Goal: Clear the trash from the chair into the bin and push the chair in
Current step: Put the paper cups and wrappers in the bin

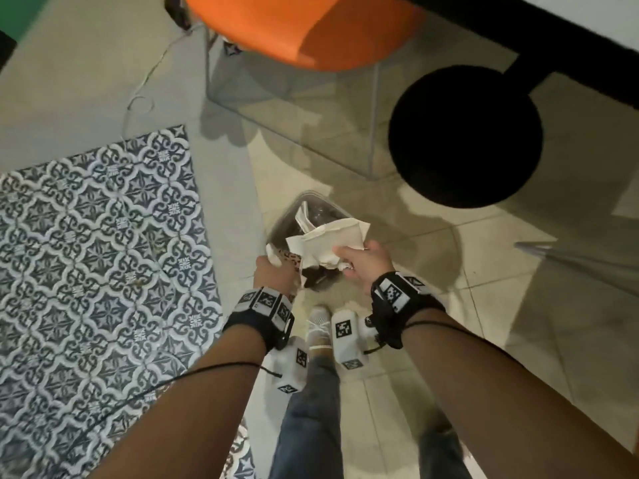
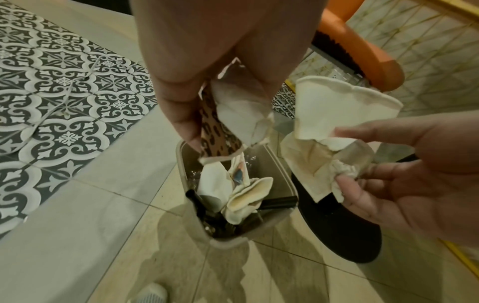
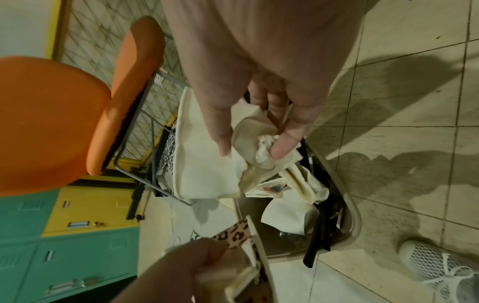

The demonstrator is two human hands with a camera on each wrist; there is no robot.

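My left hand (image 2: 207, 67) pinches a leopard-print scrap (image 2: 216, 141) and crumpled white paper (image 2: 241, 116) directly above the open bin (image 2: 282, 174), already holding paper and black pieces. Beside it, to the right, my right hand (image 2: 404, 176) grips a flattened paper cup (image 2: 334, 110) and tissue (image 2: 342, 174). An orange chair (image 2: 362, 51) stands beyond.

Tiled floor (image 1: 484, 288) — bin (image 1: 276, 233), chair (image 1: 311, 25) standing.

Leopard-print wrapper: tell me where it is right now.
The leopard-print wrapper is pinched in the left hand with some crumpled paper, hanging just above the open bin, left of the paper held in the right hand.
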